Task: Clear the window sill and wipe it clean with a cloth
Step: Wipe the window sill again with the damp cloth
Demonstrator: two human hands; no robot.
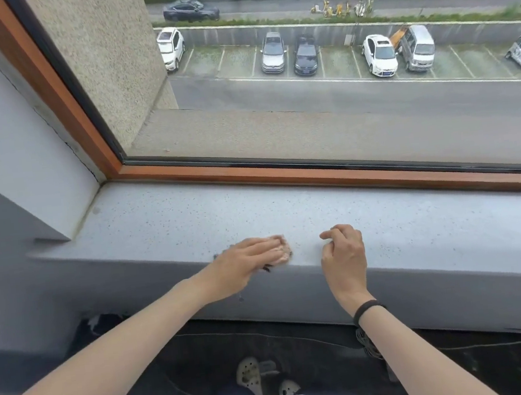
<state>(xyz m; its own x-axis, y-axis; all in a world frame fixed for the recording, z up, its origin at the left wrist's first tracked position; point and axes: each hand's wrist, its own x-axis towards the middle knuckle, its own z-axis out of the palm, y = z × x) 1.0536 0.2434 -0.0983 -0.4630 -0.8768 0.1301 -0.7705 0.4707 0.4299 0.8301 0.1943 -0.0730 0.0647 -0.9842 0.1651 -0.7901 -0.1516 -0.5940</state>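
Our cloth (pixel 284 253) lies on the sill (pixel 157 215) at its front edge, mostly under our left hand (pixel 247 260), with only its pinkish end showing past the fingertips. The left fingers (pixel 266 245) lie nearly straight and flat, pressing it down. Just right of it, apart from the cloth, our right hand (pixel 343 252) rests on the sill's edge, fingers (pixel 338 232) loosely curled, holding nothing. A dark band (pixel 366 310) circles that wrist.

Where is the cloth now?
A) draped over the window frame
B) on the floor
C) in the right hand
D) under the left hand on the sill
D: the left hand presses flat on the cloth at the front edge of the sill; the right hand holds nothing.
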